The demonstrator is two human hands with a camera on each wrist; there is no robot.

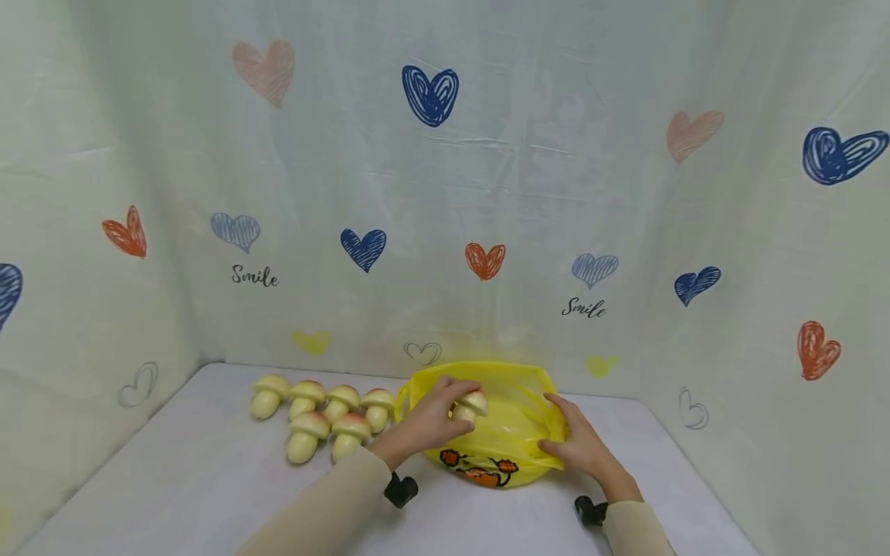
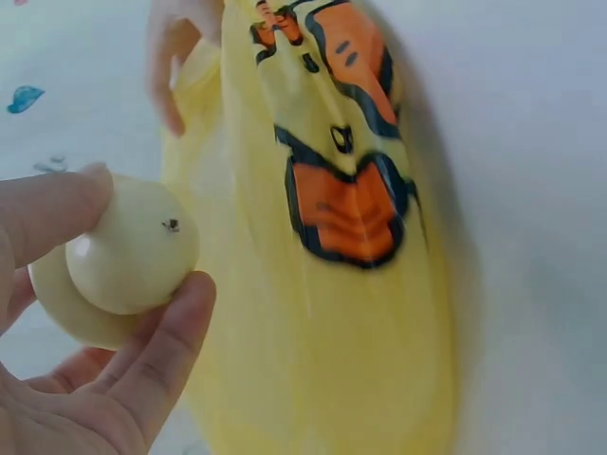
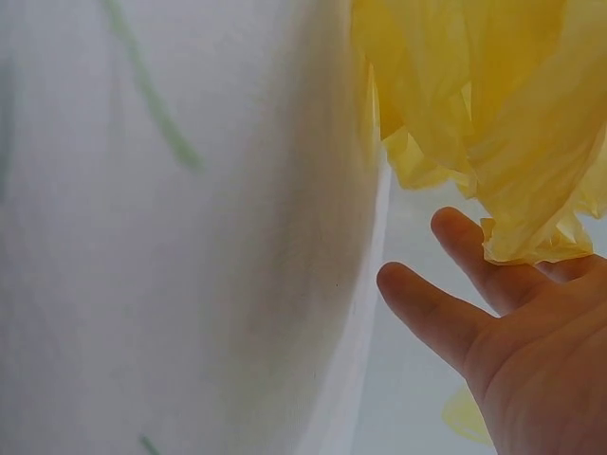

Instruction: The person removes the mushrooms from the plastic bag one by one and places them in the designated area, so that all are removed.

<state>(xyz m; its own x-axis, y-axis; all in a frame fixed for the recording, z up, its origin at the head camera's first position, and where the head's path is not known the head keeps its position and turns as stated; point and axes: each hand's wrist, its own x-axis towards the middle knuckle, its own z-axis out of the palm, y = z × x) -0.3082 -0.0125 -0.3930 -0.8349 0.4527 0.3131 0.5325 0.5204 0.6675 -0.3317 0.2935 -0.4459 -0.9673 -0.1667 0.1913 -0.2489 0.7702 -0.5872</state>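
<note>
My left hand [image 1: 436,415] grips a toy mushroom [image 1: 470,405] with a pale stem and reddish cap in front of the bag's open mouth. In the left wrist view, thumb and fingers pinch the mushroom [image 2: 137,248], its rounded stem end facing the camera. The yellow plastic bag [image 1: 518,421], with an orange and black cartoon print, stands with its mouth spread on the white table. At the bag's right edge is my right hand [image 1: 580,440], fingers spread. The right wrist view shows straight fingers [image 3: 432,308] against the crumpled yellow plastic [image 3: 517,133].
Several more toy mushrooms [image 1: 304,435] stand grouped in two rows on the table [image 1: 174,471], left of the bag. A pale curtain [image 1: 528,193] printed with hearts and "Smile" closes off the back and sides. A bag handle [image 1: 401,401] loops out at the left.
</note>
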